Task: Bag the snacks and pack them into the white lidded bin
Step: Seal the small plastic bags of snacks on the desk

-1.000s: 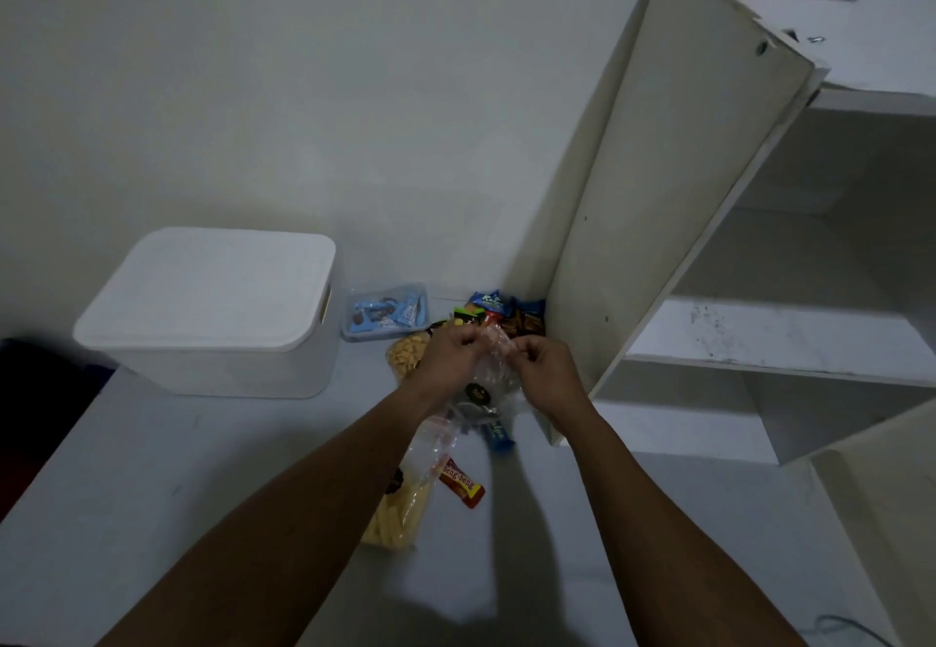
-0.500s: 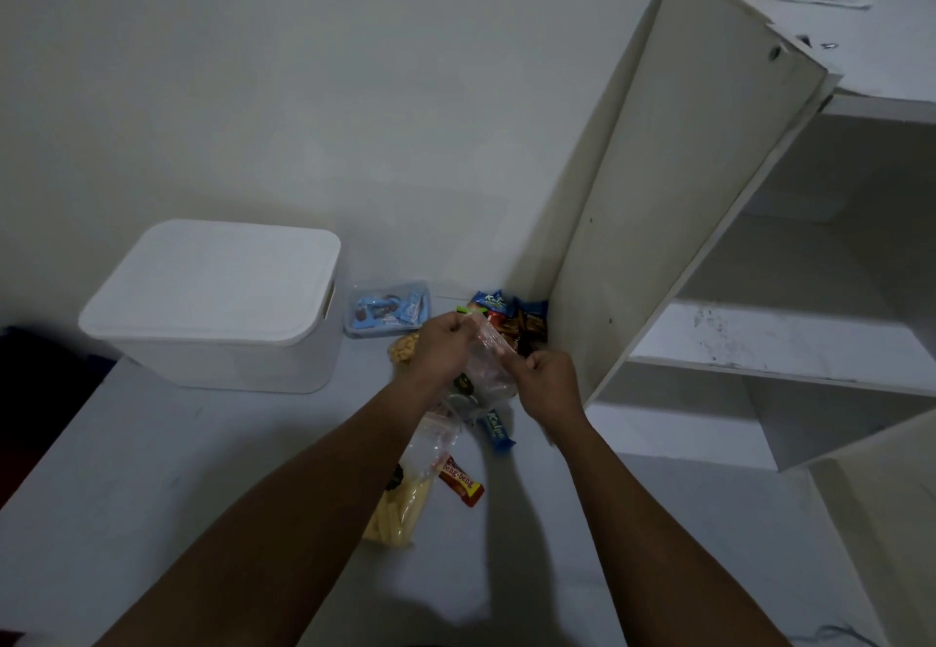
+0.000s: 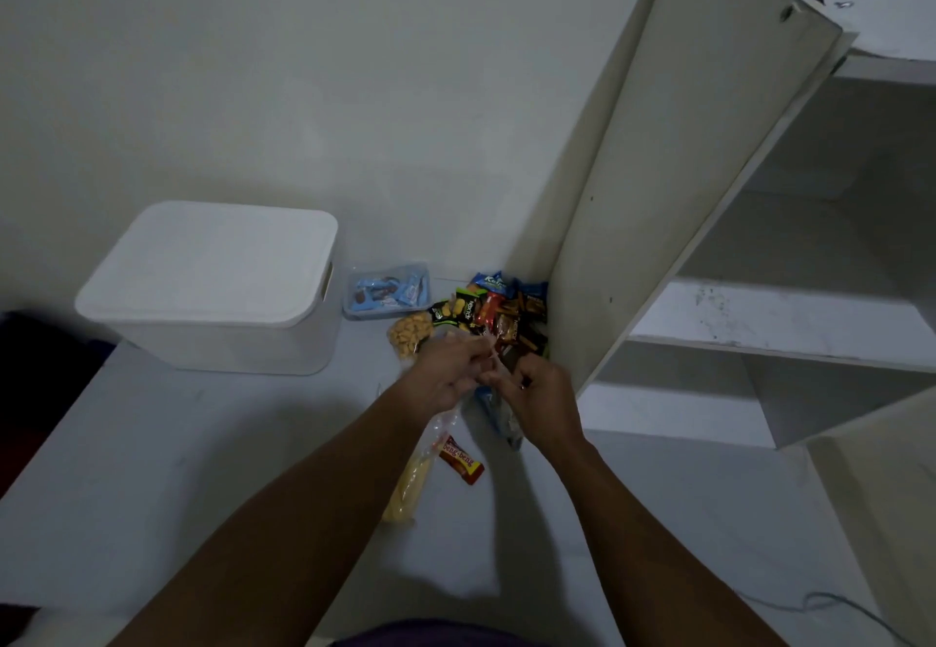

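Note:
My left hand (image 3: 445, 372) and my right hand (image 3: 539, 395) meet at the centre, both pinching the top of a small clear plastic bag (image 3: 501, 411) that hangs between them with snacks inside. Behind them a pile of wrapped snacks (image 3: 494, 309) lies against the wall. A bag of round yellow crackers (image 3: 407, 335) sits left of the pile. A clear bag of yellow sticks (image 3: 410, 482) and a red bar (image 3: 462, 459) lie under my left wrist. The white lidded bin (image 3: 212, 286) stands closed at the left.
A clear tub with blue-wrapped snacks (image 3: 387, 290) sits between the bin and the pile. A tall white board (image 3: 673, 175) leans against the wall beside open white shelves (image 3: 780, 317) on the right. A thin cable (image 3: 830, 601) lies at the lower right.
My hands have come closer together on the bag's top, and the bag has dropped lower between them. The camera has tilted slightly.

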